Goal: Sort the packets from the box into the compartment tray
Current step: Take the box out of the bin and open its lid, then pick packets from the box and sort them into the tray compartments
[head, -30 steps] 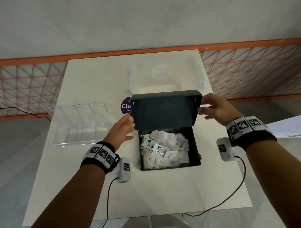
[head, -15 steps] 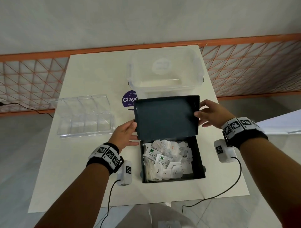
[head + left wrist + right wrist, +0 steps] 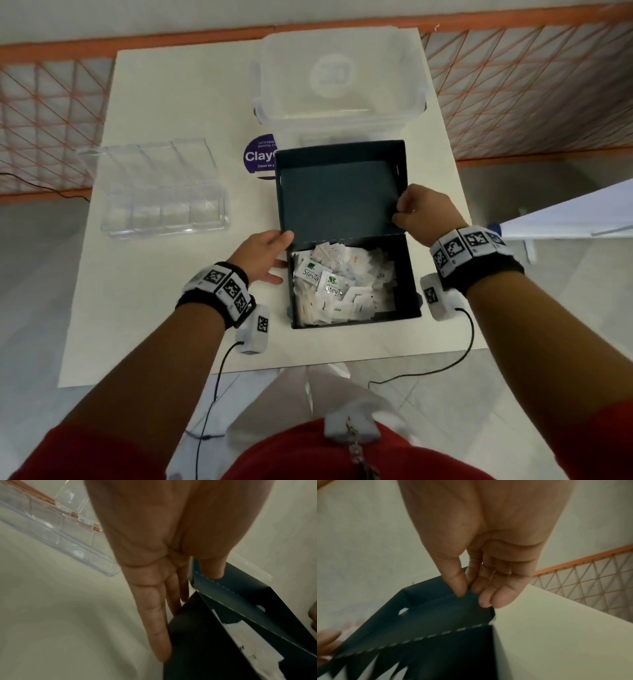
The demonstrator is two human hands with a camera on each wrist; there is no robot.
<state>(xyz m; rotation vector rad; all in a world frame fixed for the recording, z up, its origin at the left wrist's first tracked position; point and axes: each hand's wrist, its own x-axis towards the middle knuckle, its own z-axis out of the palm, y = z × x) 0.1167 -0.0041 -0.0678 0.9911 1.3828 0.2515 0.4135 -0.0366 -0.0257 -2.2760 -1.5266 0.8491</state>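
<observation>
Cardboard box (image 3: pixel 404 274), dark, sits frame centre on the tabletop (image 3: pixel 164 308), packets (image 3: pixel 337 284) heaped inside. Lid (image 3: pixel 335 195) is folded back. Right hand (image 3: pixel 423 214) pinches lid's right edge; left hand (image 3: pixel 265 253) w/ straight fingers on box's left side, thumb on lid. Clear tray (image 3: pixel 161 192) sits upper left, well apart. Risk imo: let go and lid springs shut, or a hard pull tips the box, spilling packets.

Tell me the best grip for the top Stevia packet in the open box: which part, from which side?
Judging from the head view: pinch the Stevia packet by its raised near-right corner, coming straight down from above. It lies flat and tilted atop the loose pile, and the box walls block any sideways approach. The right hand pinches the lid edge and the left hand rests against the box's side, so one must let go first.
</observation>
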